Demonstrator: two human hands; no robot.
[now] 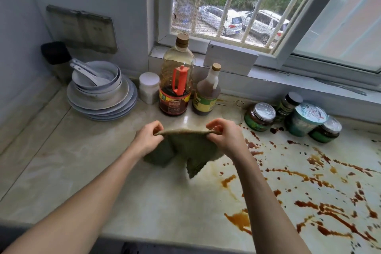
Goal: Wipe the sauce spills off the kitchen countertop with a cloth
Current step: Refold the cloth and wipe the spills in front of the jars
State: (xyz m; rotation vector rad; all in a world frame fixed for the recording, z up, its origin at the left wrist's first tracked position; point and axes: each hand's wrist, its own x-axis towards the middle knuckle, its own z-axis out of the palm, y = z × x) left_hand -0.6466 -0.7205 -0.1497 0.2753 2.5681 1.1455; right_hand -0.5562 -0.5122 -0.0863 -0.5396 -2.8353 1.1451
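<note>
A grey-green cloth [190, 148] hangs spread between my two hands above the pale marble countertop [86, 171]. My left hand [148, 138] pinches its top left corner, and my right hand [223, 135] pinches the top right corner. The cloth's lower folds droop toward the counter, with one pointed corner lowest. Brown sauce spills [321, 208] streak and spatter the right half of the counter, with a larger puddle [239, 219] near the front edge.
A stack of plates and bowls with spoons [101, 88] stands at the back left. A white jar [148, 87], a big oil bottle [176, 80] and a smaller bottle [206, 93] stand behind the cloth. Jars and tins [292, 117] line the back right under the window.
</note>
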